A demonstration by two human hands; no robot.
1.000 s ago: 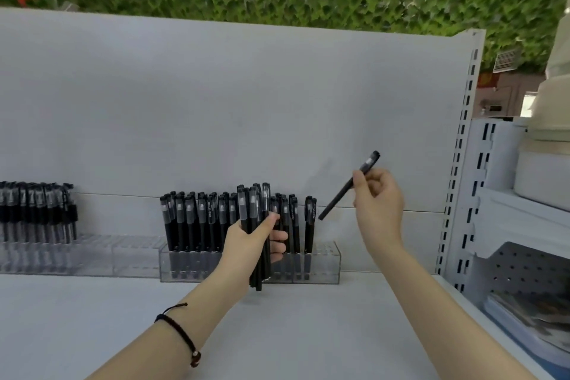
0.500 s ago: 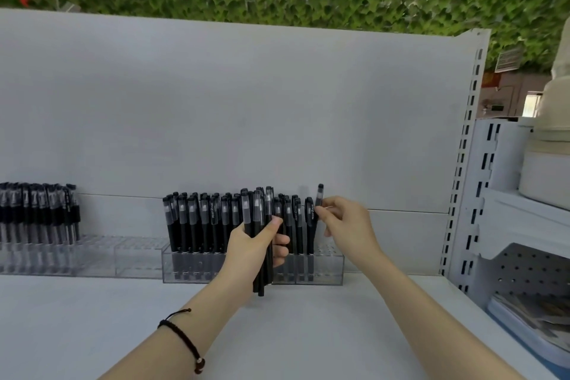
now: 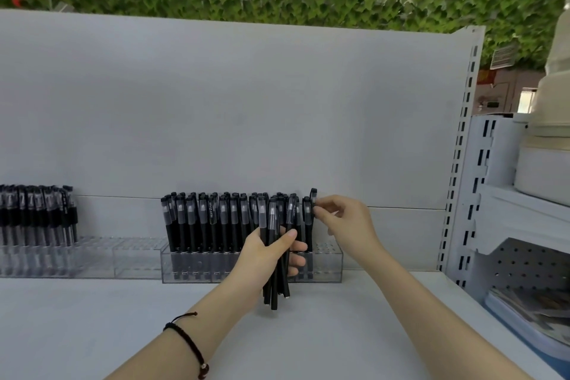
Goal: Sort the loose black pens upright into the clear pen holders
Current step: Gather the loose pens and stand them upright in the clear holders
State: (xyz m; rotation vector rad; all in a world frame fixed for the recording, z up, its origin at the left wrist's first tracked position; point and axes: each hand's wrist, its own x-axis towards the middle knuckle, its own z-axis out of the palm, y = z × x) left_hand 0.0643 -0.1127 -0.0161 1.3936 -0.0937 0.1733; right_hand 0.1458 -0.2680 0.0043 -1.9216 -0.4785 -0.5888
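Left hand [image 3: 265, 256] gripping bundle of loose black capped pens [image 3: 274, 274] (frame centre); right hand [image 3: 345, 225] pinching single black pen [image 3: 312, 219] standing upright in clear plastic pen holder [image 3: 330, 265].

A bundle of loose black pens [image 3: 274, 274] with clear-windowed caps sits near the frame's centre, gripped upright by the left hand [image 3: 262, 259], its lower ends hanging just above the white shelf in front of the middle clear holder [image 3: 331, 264]. That perforated acrylic holder carries a dense row of upright black pens [image 3: 212, 219] across most of its width. At the row's right end a single pen [image 3: 312, 219] stands in a hole, its cap pinched by the right hand [image 3: 345, 222]. At the left edge, a second clear holder [image 3: 123, 259] carries another cluster of upright pens [image 3: 37, 213].
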